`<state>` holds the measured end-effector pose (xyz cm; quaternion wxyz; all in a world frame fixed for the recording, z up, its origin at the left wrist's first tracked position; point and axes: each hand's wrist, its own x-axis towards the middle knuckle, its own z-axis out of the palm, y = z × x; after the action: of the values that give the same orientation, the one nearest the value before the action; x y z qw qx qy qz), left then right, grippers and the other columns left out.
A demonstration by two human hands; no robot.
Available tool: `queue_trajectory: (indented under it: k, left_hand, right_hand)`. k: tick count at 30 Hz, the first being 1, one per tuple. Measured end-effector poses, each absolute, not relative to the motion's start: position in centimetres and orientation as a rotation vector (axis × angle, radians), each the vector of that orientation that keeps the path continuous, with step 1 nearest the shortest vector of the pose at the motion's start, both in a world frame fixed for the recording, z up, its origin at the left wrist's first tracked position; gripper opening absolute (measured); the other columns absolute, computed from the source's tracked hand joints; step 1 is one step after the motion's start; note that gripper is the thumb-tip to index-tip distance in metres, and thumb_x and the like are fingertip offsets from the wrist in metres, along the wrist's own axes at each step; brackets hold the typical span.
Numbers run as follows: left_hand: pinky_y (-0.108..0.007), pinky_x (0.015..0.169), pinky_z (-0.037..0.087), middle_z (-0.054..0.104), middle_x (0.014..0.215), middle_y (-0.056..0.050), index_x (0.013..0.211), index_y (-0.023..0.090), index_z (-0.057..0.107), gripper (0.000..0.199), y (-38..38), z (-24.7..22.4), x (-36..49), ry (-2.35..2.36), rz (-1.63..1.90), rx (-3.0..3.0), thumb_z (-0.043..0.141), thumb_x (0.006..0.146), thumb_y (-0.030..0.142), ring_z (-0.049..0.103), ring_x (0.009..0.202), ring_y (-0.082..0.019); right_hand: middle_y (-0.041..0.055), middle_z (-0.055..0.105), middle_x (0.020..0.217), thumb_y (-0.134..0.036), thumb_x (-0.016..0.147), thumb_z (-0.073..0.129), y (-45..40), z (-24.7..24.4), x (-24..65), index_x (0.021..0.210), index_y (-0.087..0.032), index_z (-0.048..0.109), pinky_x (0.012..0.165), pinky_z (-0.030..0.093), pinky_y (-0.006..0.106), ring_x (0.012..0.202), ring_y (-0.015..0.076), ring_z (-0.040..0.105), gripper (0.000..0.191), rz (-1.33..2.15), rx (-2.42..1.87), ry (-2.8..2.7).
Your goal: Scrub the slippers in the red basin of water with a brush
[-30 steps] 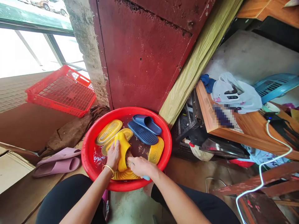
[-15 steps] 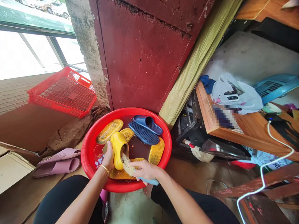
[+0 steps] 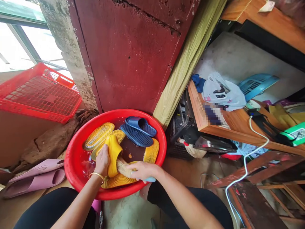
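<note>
Over the red basin point(image 3: 69, 162), my left hand point(image 3: 102, 160) clasps a yellow slipper point(image 3: 114, 152) from one side; opposite, my right hand point(image 3: 144, 170) grips a brush point(image 3: 123, 166).

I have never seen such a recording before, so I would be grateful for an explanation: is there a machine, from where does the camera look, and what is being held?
There is no machine here, only a person's two bare hands. The camera is worn on the head and looks forward and down, so the person's own legs show below. The left hand holds a yellow slipper over a red basin with water in it. The right hand holds a brush with pale bristles, at the slipper's opening. In the basin lie more yellow slippers and two dark-blue slippers. A pair of pink slippers lies outside it, on the left of the picture.
</note>
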<state>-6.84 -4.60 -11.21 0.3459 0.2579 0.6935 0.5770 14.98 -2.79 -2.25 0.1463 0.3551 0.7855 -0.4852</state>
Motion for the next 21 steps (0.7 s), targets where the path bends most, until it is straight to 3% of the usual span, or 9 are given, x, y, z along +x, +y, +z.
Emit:
queue_trajectory:
  k: [5,11,16,21]
  left_hand:
    - [-0.041,0.123,0.027,0.054,0.151,-0.012,0.137,0.014,0.059,0.058,-4.7,-11.0,-6.3,1.806,1.480,0.745,0.047,0.094,0.051,0.043,0.144,-0.028]
    - [-0.042,0.105,0.050,0.053,0.152,-0.013,0.151,0.026,0.043,0.080,-5.1,-12.1,-6.0,1.532,1.241,0.544,0.067,0.081,0.056,0.059,0.130,-0.031]
    - [-0.044,0.120,0.032,0.042,0.158,-0.016,0.148,0.018,0.047,0.075,-5.2,-12.4,-5.9,1.742,1.147,0.697,0.060,0.086,0.056,0.041,0.146,-0.031]
    - [-0.044,0.122,0.027,0.041,0.159,-0.015,0.143,0.019,0.052,0.069,-4.9,-12.7,-6.2,1.753,1.117,0.686,0.058,0.087,0.058,0.037,0.148,-0.031]
  right_hand:
    - [0.0004,0.075,0.109,-0.031,0.090,0.054,-3.7,0.0,20.0,0.139,-0.036,0.059,0.072,0.052,0.028,0.069,0.0168,0.069,0.050,-0.954,0.951,2.450]
    - [0.0128,0.070,0.123,-0.023,0.095,0.045,-3.4,-2.2,19.7,0.157,-0.026,0.034,0.091,0.049,0.041,0.109,0.0293,0.067,0.063,-0.635,1.434,2.472]
    - [0.0173,0.071,0.117,-0.014,0.089,0.047,-3.5,-4.0,17.5,0.147,-0.022,0.051,0.093,0.047,0.046,0.112,0.0334,0.065,0.058,-0.526,1.444,2.427]
    - [0.0128,0.070,0.120,-0.022,0.095,0.045,-4.2,-3.5,18.2,0.158,-0.029,0.032,0.093,0.047,0.042,0.110,0.0290,0.066,0.065,-0.622,1.469,2.482]
